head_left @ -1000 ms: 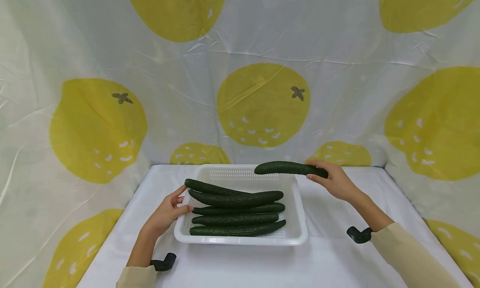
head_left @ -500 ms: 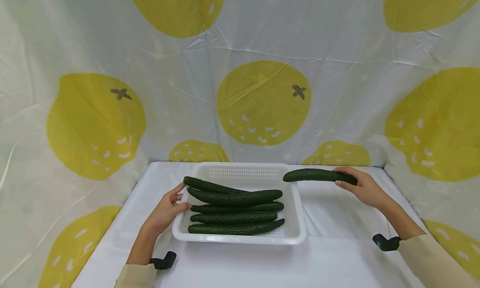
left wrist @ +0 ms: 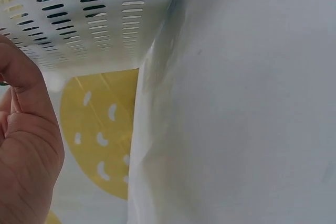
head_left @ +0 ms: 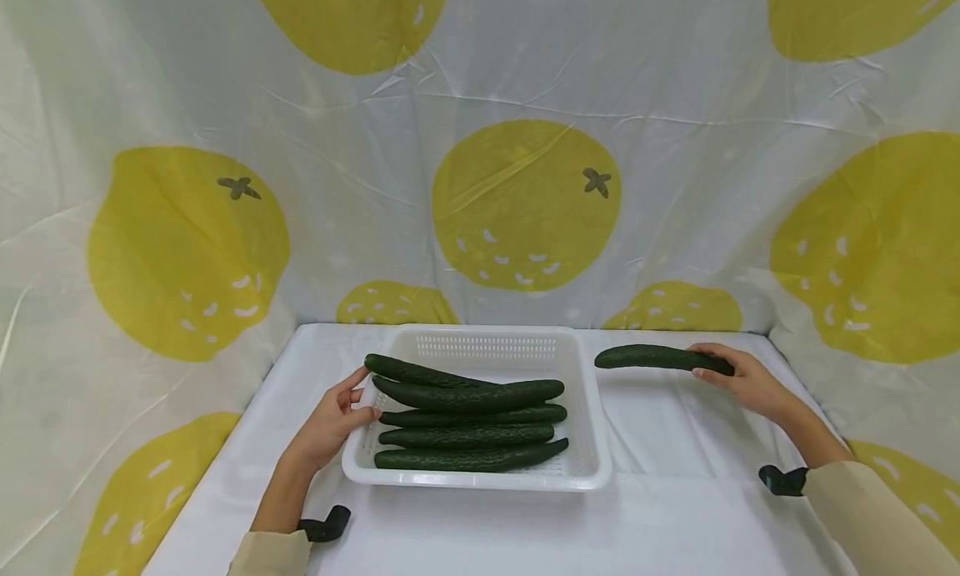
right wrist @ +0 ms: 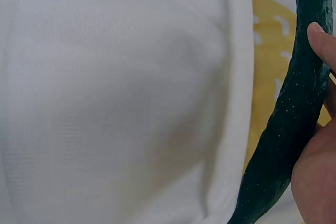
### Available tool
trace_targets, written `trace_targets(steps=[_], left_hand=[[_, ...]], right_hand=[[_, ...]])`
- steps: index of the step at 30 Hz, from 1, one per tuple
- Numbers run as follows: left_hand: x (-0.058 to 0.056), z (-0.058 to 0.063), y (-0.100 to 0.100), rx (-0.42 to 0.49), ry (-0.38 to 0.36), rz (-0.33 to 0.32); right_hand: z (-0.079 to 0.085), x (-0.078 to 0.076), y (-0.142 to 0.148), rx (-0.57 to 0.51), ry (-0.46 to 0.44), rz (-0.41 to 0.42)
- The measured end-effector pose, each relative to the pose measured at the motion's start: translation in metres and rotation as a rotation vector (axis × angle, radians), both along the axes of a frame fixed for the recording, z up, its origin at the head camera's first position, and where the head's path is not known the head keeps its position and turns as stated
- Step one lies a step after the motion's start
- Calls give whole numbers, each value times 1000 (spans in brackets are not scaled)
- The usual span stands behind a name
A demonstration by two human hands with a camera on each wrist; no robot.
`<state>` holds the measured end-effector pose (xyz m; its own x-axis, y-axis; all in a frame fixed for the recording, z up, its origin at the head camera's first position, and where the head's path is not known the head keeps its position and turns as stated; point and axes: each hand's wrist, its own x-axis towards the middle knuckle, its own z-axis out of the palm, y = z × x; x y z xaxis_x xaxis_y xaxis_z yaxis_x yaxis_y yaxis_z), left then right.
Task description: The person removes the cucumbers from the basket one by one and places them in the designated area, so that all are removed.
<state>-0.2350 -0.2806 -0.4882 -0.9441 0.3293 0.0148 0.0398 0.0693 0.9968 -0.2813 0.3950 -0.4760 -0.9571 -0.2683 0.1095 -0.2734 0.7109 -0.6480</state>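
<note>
Cucumbers [head_left: 652, 357], six: one in the fingers of the right hand [head_left: 752, 384], five in the single white basket [head_left: 480, 478] at the fingers of the left hand [head_left: 327, 426]; black wrist pieces [head_left: 327, 526], two, one behind each hand's fingers.

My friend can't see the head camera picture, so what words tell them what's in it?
A person's right hand holds a dark green cucumber to the right of a white basket with five more cucumbers in it. The left hand holds the basket's left edge. Behind the white table hangs a cloth printed with big yellow fruit.
</note>
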Motion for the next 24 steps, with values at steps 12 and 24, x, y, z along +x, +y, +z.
trace_targets(steps=[12,24], left_hand=[[0,-1,-1,48,11,-25],[1,-3,-2,48,9,-19]], right_hand=[[-19,-18,7,-30,-17,15],[-29,-41,6,91,-42,18]])
